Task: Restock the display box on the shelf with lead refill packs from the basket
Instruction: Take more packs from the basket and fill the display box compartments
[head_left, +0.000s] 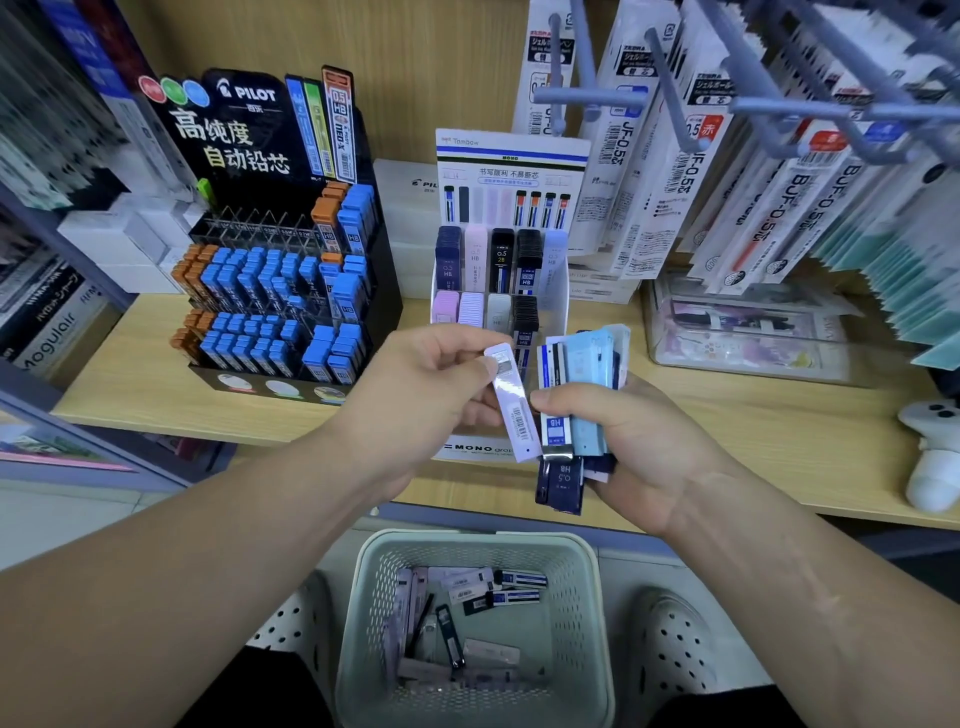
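The white Tombow MONO display box stands on the wooden shelf, with rows of navy, pink, black and pale lead refill packs in it. In front of the box my left hand pinches one white lead refill pack by its top, barcode side facing me. Beside it my right hand grips a bundle of lead refill packs, pale blue, white and navy. Below my arms sits the pale green basket with several more packs lying loose at its bottom.
A black Pilot lead display full of blue and orange packs stands left of the box. Pen refills hang on grey hooks at the upper right. A clear case and a white controller lie on the shelf to the right.
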